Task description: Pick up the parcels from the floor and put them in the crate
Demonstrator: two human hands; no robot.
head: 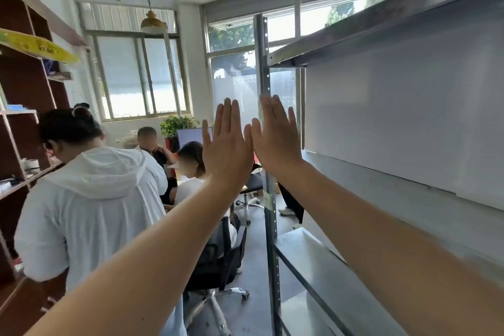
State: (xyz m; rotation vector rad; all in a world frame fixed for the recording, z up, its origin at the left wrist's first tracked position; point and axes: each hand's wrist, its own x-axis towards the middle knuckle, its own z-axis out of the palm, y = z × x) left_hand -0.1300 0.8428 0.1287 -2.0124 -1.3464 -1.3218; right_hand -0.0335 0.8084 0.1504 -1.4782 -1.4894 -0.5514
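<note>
Both my arms are stretched out in front of me at head height. My left hand (227, 144) is flat, fingers straight and pointing up, back of the hand toward me, holding nothing. My right hand (275, 136) is held the same way just beside it, the thumbs almost touching. No parcel and no crate is in view; the floor near me is mostly hidden.
A grey metal shelf rack (268, 199) stands close on the right with bare shelves. A person in a white hooded top (92, 199) stands close on the left. A black office chair (218, 262) and seated people are ahead. A wooden shelf unit (24, 95) lines the left wall.
</note>
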